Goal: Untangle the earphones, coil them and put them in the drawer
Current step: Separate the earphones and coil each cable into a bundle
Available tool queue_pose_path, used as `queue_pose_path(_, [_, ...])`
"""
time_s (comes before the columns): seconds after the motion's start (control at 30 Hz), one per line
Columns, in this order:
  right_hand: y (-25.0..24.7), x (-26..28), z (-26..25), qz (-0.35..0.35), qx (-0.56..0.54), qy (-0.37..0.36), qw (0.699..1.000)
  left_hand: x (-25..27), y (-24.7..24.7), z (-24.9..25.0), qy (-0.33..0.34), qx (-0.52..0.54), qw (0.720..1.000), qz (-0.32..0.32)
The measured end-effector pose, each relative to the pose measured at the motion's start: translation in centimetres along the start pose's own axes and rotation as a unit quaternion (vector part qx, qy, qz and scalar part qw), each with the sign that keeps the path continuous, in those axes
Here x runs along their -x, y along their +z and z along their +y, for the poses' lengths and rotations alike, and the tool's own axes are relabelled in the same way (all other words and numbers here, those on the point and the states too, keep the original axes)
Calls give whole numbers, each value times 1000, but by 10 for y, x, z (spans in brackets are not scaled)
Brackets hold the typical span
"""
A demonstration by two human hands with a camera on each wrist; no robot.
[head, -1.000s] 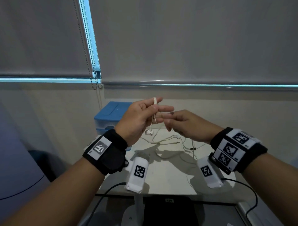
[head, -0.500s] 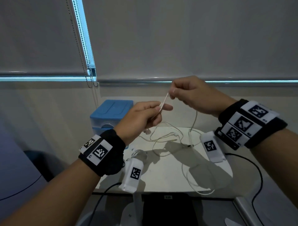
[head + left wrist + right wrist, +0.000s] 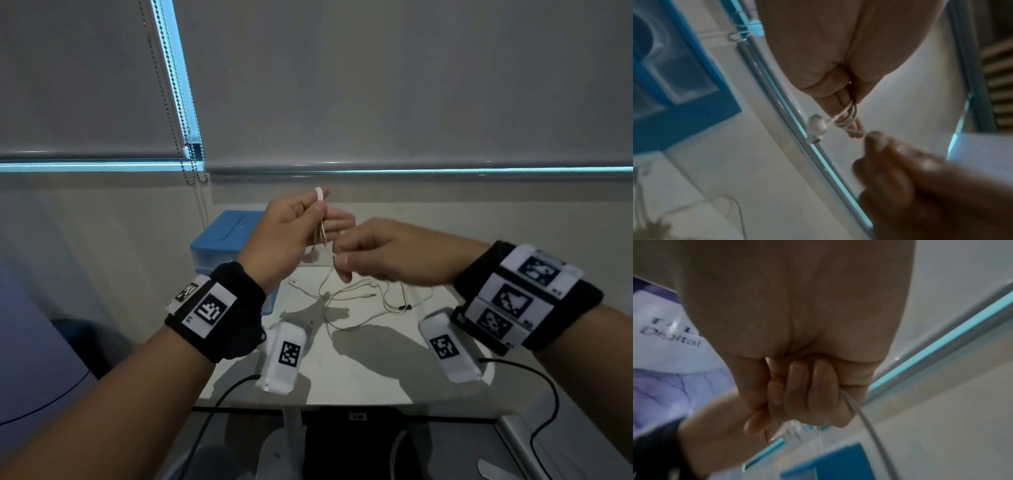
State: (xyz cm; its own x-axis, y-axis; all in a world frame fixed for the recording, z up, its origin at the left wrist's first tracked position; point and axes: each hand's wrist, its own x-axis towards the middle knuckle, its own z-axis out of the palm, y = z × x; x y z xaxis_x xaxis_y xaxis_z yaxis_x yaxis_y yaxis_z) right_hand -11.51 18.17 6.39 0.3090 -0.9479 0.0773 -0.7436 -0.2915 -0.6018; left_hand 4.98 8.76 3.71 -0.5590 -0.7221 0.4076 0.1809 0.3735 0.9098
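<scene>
Coiling white earphones above a small table, both hands raised.

White table (image 3: 359,370) below, loose cable strewn over it; blue drawer unit (image 3: 226,246) at its far left corner, closed as far as visible. Left hand (image 3: 291,233) up, fingers extended with several turns of the earphones (image 3: 322,233) wound round them, thumb pressing the loops, one earbud (image 3: 816,126) dangling beside the fingers. Right hand (image 3: 383,253) just beside, fingers curled, pinching the cable running down toward the table.
</scene>
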Motion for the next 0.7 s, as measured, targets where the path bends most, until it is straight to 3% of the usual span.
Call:
queue_pose_path(0.1, [-26, 0, -10, 68, 6, -15, 998, 6, 2, 1, 40, -113, 991, -54])
queue_pose_path(0.2, [-45, -3, -5, 150, 0, -10, 989, 6, 2, 1, 31, -101, 992, -76])
queue_pose_path(0.3, [-46, -7, 11, 186, -37, 4, 982, 5, 3, 8, 23, -54, 994, -97])
queue_pose_path(0.43, [-19, -9, 25, 165, -125, 16, 978, 0, -2, 15, 6, 58, 993, -103])
queue_pose_path(0.53, [0, -9, 26, 123, -136, 10, 983, -4, -4, 18, 15, 121, 991, -60])
queue_pose_path(0.63, [9, -7, 18, 79, -101, 6, 992, -6, -2, 15, 6, 129, 992, -1])
queue_pose_path(0.7, [7, -5, 9, 61, -73, -9, 995, -5, -1, 13, 17, 86, 996, 5])
